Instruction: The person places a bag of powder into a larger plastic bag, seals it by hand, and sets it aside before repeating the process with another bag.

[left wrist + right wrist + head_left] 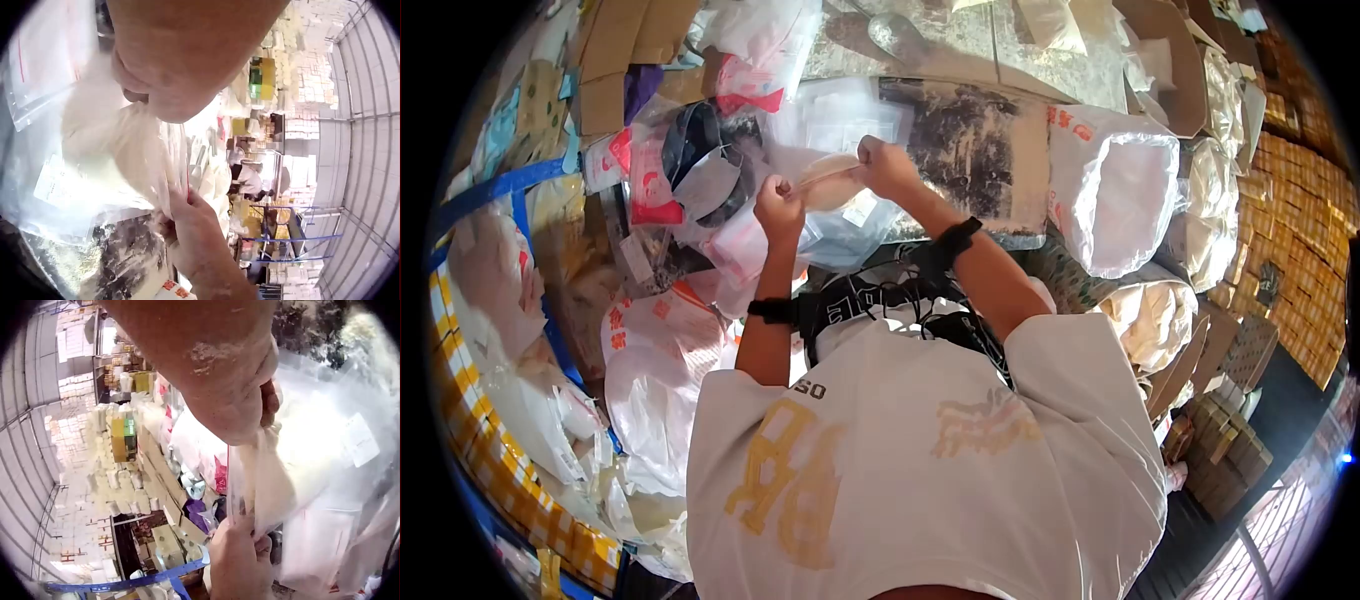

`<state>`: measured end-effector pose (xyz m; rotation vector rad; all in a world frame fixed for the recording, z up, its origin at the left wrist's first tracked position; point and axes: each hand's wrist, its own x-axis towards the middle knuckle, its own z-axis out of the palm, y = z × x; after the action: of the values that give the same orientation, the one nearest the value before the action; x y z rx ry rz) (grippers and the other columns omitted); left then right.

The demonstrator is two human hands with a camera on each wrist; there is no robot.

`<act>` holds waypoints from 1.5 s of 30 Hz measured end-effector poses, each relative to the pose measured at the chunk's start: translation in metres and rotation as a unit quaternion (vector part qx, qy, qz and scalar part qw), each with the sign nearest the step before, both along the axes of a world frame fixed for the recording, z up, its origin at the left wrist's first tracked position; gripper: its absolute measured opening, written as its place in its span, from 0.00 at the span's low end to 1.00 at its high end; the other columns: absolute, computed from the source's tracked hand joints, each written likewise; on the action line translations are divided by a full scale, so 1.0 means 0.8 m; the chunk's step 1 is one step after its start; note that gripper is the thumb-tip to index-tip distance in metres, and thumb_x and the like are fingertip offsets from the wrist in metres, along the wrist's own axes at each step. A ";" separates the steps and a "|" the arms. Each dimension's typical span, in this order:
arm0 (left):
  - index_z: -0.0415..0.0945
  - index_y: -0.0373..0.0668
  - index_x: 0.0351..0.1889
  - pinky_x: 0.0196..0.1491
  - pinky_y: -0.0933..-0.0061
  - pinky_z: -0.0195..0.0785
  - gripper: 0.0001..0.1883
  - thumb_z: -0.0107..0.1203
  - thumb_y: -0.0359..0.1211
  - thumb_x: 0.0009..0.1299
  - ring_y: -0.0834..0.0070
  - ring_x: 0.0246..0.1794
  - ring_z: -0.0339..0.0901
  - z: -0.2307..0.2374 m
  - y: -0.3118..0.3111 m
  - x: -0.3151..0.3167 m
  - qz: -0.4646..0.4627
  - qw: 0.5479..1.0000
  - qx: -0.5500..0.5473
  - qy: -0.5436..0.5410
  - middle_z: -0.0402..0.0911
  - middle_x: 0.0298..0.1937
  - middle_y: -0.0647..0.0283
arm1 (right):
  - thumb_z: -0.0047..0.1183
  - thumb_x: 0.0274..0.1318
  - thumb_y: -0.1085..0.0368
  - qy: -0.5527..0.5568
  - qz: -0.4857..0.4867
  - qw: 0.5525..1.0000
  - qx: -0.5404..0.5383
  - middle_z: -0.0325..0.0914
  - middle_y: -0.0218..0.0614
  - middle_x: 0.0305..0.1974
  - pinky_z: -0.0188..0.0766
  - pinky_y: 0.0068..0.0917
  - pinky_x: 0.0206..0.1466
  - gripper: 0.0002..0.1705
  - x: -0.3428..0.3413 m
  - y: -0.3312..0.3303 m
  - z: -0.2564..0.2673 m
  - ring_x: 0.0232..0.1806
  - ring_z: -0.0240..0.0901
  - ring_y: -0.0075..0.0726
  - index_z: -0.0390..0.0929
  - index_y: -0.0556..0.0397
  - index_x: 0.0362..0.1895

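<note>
A clear plastic bag (832, 186) with pale powder in its lower part is stretched between both hands, its top edge pinched at two corners. The left hand (780, 208) grips one corner, fingers curled; the right hand (886, 167) grips the other. In the left wrist view the powder bag (125, 147) hangs below the left hand (175, 62), with the right hand (200, 240) across from it. In the right wrist view the bag (284, 469) hangs between the right hand (212, 369) and the left hand (240, 559). Flat clear bags (850, 118) lie just beyond.
A powder-dusted work surface (970, 150) spreads ahead, with a metal scoop (895, 36) at the back. A white lined sack (1135, 190) stands on the right. Filled plastic bags (665, 350) and a blue frame (550, 170) are at the left. Cardboard (625, 40) stands at the back left.
</note>
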<state>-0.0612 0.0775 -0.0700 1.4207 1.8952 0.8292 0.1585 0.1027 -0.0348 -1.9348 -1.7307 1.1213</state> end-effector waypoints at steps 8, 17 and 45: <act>0.71 0.38 0.31 0.34 0.78 0.63 0.07 0.55 0.18 0.57 0.81 0.27 0.68 0.032 -0.015 -0.012 -0.048 0.995 -0.014 -0.084 0.69 0.25 0.68 | 0.54 0.53 0.61 -0.083 0.048 0.995 0.031 0.80 0.52 0.28 0.76 0.54 0.39 0.12 0.011 -0.002 0.054 0.33 0.79 0.64 0.73 0.52 0.40; 0.79 0.43 0.45 0.49 0.64 0.68 0.20 0.48 0.19 0.55 0.58 0.49 0.73 0.072 -0.017 -0.008 -0.195 0.969 0.145 0.029 0.74 0.51 0.54 | 0.57 0.50 0.65 0.041 0.017 0.998 0.047 0.80 0.46 0.26 0.75 0.47 0.36 0.09 0.015 0.006 0.057 0.31 0.80 0.56 0.75 0.53 0.36; 0.79 0.35 0.31 0.38 0.65 0.72 0.09 0.66 0.32 0.63 0.62 0.34 0.81 0.024 0.022 -0.064 -0.364 0.929 -0.053 -0.052 0.82 0.33 0.53 | 0.63 0.54 0.62 0.078 0.347 0.926 0.130 0.84 0.29 0.45 0.72 0.35 0.58 0.09 0.066 0.049 0.017 0.54 0.76 0.39 0.83 0.47 0.40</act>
<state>-0.1126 0.0948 -0.0509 1.7843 1.1555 0.4130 0.2113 0.1420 -0.0211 -1.0520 -2.4000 1.1277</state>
